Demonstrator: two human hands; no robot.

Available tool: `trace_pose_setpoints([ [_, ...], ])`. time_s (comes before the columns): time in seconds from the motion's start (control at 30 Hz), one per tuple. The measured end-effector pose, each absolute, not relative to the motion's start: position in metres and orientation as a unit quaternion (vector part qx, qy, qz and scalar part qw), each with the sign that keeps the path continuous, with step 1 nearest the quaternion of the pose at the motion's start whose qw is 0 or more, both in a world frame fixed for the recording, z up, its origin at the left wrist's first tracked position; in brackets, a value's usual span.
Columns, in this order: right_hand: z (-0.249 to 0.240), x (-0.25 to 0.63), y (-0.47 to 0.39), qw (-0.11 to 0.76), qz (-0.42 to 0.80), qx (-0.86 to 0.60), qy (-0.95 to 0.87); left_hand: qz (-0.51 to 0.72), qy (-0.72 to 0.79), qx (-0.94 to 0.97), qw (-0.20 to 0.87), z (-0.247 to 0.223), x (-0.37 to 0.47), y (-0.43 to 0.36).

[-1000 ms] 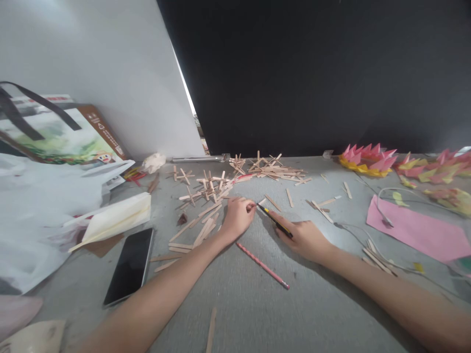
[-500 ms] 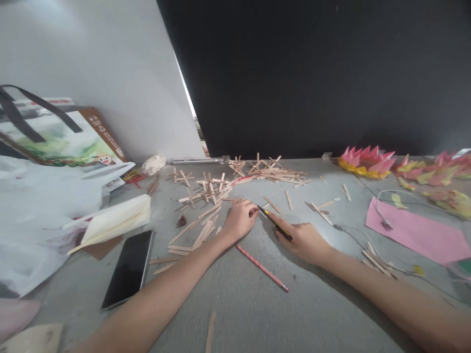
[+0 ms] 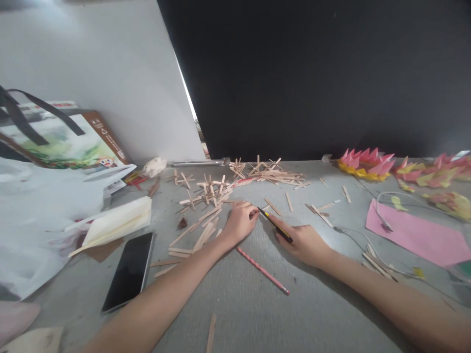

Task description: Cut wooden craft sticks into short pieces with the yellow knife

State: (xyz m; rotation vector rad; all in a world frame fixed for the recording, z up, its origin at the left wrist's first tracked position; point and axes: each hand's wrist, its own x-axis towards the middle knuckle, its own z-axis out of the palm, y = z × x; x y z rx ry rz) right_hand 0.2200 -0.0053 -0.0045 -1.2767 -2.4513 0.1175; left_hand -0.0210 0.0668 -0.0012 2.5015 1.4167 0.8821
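In the middle of the grey table (image 3: 235, 304), my left hand (image 3: 241, 223) has its fingers curled together; what they hold is too small to make out. My right hand (image 3: 307, 242) grips a black and yellow craft knife (image 3: 277, 228), its tip pointing up-left and close to the left fingertips. Just below the hands lies a pink striped pencil (image 3: 263, 270). Wooden sticks (image 3: 206, 233) are scattered left of my left hand, and a pile of sticks (image 3: 275, 172) sits behind both hands.
A black phone (image 3: 128, 272), a plastic bag (image 3: 47, 211) and a printed bag (image 3: 66, 137) are at the left. At the right lie pink paper (image 3: 415, 233), a white cable (image 3: 382, 218) and a pink and yellow paper flower (image 3: 366, 164). A dark panel (image 3: 316, 78) stands behind.
Both hands keep nearly the same pose, with the knife tip still by the left fingertips. The whole view has shifted very slightly.
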Motion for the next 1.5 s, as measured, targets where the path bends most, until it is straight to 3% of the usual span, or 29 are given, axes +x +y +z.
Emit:
trace_pose_setpoints([
  [1.5,0.001,0.216,-0.004,0.17,0.041,-0.459,-0.871,0.301,0.501,0.808,0.071,-0.003,-0.025,0.072],
])
